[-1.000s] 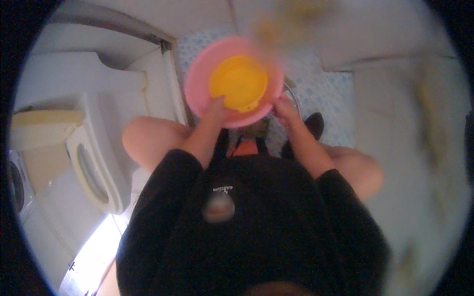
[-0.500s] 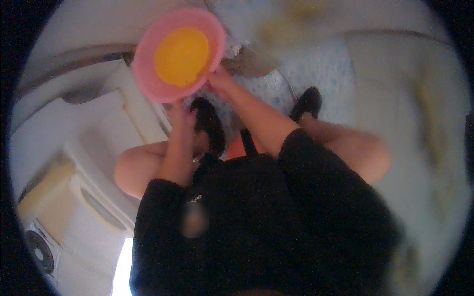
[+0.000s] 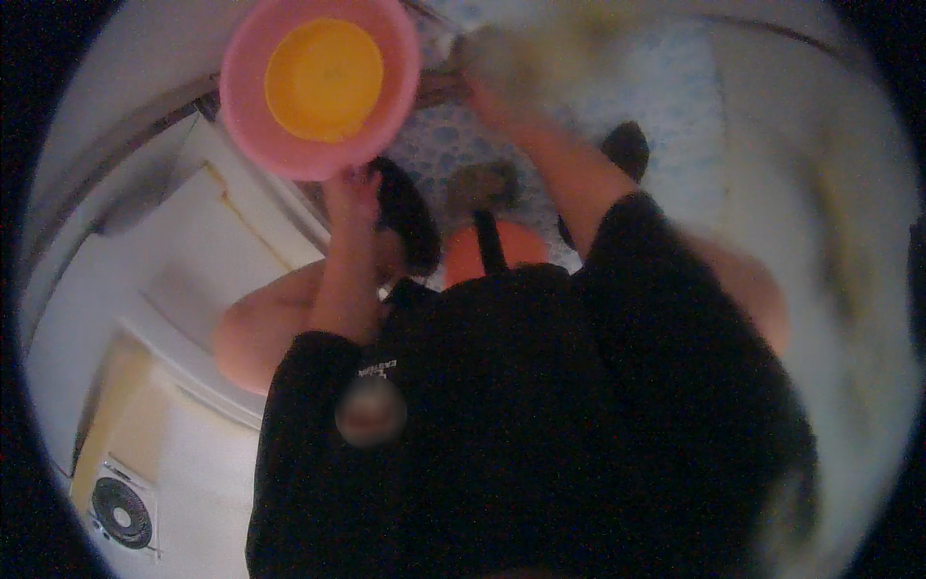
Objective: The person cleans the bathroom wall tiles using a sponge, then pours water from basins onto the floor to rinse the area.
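Note:
A pink basin [image 3: 241,92] hangs tilted at the upper left, with a round yellow bowl [image 3: 325,79] inside it. My left hand [image 3: 352,188] grips the basin at its near rim; the fingers are partly hidden and blurred. My right hand [image 3: 487,96] is apart from the basin, stretched out to its right over the floor. Motion and a smeared patch of the picture blur its fingers, so whether it holds anything does not show. A dark brownish shape near its fingertips is too blurred to name.
My black shoes [image 3: 405,217] stand on a blue-and-white patterned floor [image 3: 666,96]. Between my knees is an orange-red round thing [image 3: 521,241], partly covered by my black clothing. A brownish lump [image 3: 482,183] lies beyond it. White panels and a round dark grille [image 3: 122,513] are at the left.
My right hand has let go of the basin's rim and moved right and farther away. The basin, in my left hand, has shifted up and left in view.

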Demonstrator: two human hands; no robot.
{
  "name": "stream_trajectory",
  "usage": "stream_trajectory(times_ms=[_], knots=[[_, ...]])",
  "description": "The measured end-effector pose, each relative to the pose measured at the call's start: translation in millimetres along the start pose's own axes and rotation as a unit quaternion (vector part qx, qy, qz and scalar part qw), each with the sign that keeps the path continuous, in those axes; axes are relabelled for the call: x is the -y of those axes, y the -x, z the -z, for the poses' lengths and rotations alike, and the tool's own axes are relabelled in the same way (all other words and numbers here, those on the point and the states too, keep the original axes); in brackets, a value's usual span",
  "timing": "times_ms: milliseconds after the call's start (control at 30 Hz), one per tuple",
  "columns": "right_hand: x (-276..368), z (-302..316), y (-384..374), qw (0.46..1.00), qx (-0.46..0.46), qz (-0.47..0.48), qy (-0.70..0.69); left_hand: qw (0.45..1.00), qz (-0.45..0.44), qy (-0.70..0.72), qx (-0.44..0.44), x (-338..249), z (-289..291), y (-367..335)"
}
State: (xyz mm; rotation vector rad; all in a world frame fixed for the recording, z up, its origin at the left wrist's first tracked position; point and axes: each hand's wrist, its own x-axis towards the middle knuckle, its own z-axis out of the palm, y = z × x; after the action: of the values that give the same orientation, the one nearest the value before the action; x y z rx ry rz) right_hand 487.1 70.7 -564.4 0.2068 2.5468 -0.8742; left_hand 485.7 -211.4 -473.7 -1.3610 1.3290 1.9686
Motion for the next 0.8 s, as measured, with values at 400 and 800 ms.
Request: stream_trajectory(times_ms=[400,800], knots=[[-12,116,50,0.986,0.127,0.061,0.093,0.951,0.202,-0.154,0.176,32,-76,110],[222,256,128,0.952,-0.006,0.259,-0.164,0.449,-0.074,-0.794,0.403,102,-38,114]])
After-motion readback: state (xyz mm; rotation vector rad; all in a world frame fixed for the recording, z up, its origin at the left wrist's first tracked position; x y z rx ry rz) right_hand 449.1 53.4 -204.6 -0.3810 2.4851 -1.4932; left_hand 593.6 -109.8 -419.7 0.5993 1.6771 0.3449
